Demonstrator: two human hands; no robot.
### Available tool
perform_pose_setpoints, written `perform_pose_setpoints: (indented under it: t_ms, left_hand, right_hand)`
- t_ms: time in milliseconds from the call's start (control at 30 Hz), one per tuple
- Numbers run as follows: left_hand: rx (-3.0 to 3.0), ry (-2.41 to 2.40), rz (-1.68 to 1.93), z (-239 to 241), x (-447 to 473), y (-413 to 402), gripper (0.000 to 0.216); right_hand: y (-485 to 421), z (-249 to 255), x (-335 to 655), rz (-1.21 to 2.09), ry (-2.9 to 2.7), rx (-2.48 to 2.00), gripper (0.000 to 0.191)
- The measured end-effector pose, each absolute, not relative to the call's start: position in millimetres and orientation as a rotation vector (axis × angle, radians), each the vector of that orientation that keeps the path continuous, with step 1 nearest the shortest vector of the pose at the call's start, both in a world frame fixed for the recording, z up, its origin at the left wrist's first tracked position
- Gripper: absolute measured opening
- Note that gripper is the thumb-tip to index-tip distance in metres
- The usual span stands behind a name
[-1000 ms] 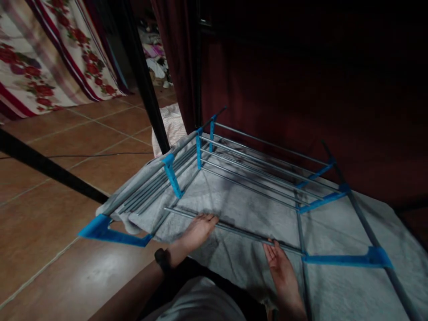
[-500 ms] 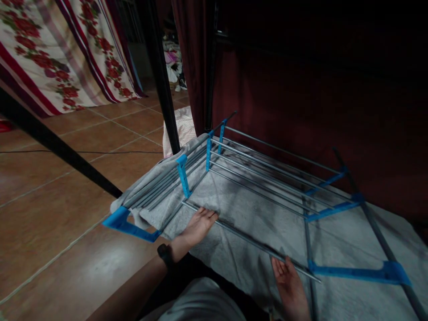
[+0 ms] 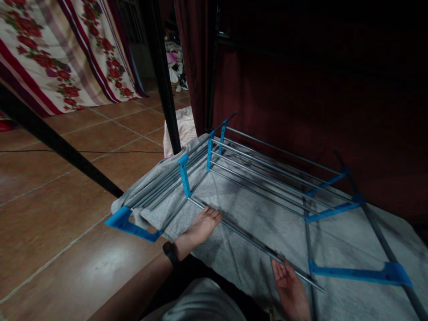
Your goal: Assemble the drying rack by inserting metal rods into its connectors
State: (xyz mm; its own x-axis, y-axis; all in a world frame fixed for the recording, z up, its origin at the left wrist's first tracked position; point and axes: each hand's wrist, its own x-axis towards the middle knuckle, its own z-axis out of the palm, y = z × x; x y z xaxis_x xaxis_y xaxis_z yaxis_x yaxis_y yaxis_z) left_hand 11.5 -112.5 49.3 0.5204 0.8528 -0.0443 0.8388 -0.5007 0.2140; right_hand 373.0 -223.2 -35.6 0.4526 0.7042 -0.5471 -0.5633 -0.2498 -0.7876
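Note:
A loose grey metal rod [image 3: 247, 238] runs diagonally across the front of a grey-and-blue rack frame [image 3: 267, 183] lying on a grey cloth [image 3: 240, 214]. My left hand [image 3: 202, 226] rests flat on the rod's left part, fingers stretched out together, near a blue upright connector [image 3: 184, 174]. My right hand [image 3: 290, 290] is palm up under the rod's right end, fingers loosely spread, fingertips touching the rod. A dark band [image 3: 171, 253] is on my left wrist.
Brown tiled floor [image 3: 67, 214] lies to the left. Black poles [image 3: 56, 142] cross the view, one upright [image 3: 163, 76]. A floral sheet [image 3: 53, 49] hangs at the back left. A dark red curtain [image 3: 301, 89] stands behind the rack. A pale striped cloth [image 3: 180, 127] lies on the floor.
The rod's left end has swung forward toward the blue upright connector while its right end came nearer to me. Both hands stayed on it. My view shifted slightly.

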Motion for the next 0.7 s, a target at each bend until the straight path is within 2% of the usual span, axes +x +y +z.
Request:
perform_pose_setpoints:
  t_ms: [300, 700]
  left_hand:
    - [2.578, 1.440, 0.085, 46, 9, -116, 0.035]
    - [2.732, 1.502, 0.384, 53, 12, -121, 0.030]
  right_hand:
    - [-225, -45, 370, 1.222, -0.143, -1.357, 0.027]
    - [-220, -46, 366, 1.223, -0.177, -1.303, 0.023]
